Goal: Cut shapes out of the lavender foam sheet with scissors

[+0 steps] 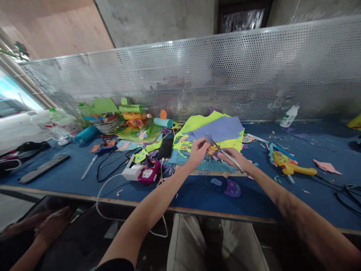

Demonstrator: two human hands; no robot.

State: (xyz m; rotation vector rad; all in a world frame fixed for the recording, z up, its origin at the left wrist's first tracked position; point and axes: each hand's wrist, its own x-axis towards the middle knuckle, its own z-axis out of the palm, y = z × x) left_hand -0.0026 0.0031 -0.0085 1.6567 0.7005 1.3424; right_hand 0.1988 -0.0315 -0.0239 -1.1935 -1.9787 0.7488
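Observation:
My right hand (230,155) is closed around slim silver scissors (216,145), whose blades point up and left over the foam sheets. My left hand (199,147) is pinched close to the blades; whatever small piece its fingertips may hold is too small to make out. Beneath and behind both hands lie a blue-violet sheet (217,128) and a larger yellow-green sheet (194,122). Small coloured scraps (207,160) are scattered under my hands. Nearer the table edge rest a purple cut-out (232,188) and a small lilac piece (216,181).
A yellow glue gun (296,167) with a cord lies right. To the left are a black phone (165,147), a magenta box (149,173), a white plug (132,172) and a power strip (43,169). A perforated metal screen (180,75) stands behind. Another person's hands (53,226) are at lower left.

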